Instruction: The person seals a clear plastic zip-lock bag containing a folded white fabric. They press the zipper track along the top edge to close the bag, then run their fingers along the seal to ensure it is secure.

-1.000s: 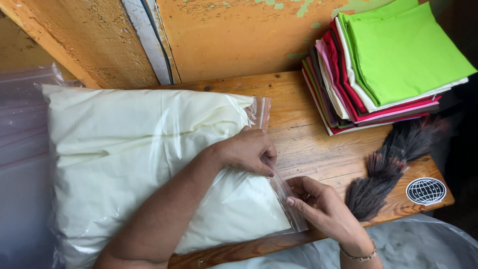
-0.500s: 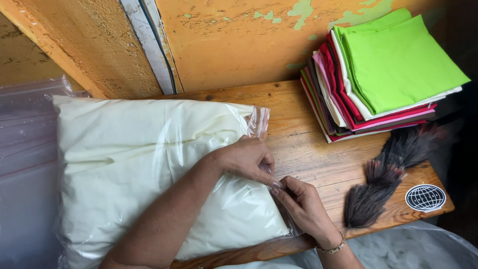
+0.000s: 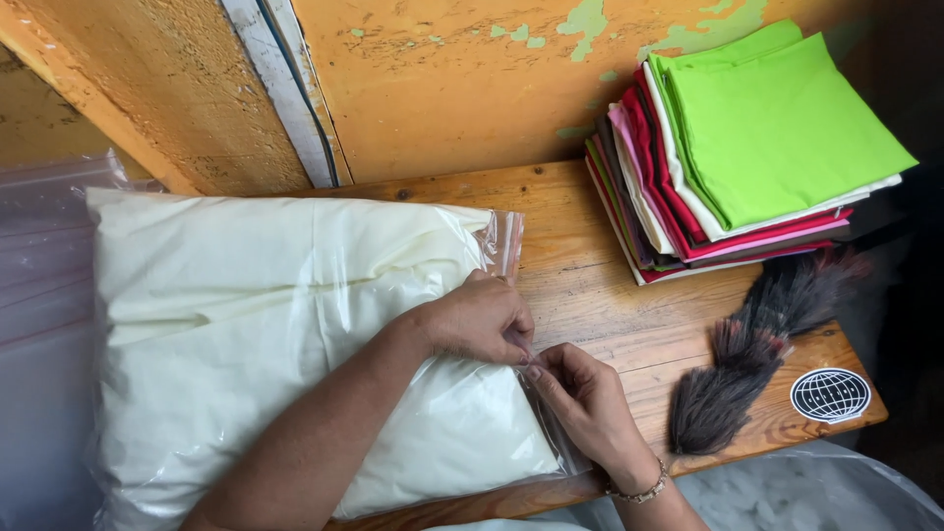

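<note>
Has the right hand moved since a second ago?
Yes. The right hand has moved away from the feather duster, up to the left hand at the bag's edge.

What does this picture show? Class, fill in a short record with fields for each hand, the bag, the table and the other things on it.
Left hand: pinching the bag's open edge
Right hand: pinching the same edge, fingertips meeting the left's
Bag: clear plastic, holds a cream pillow, lies flat
Table: bare wood
Cloth stack: folded, green on top, far right corner
Brush: dark bristles, right of the hands
</note>
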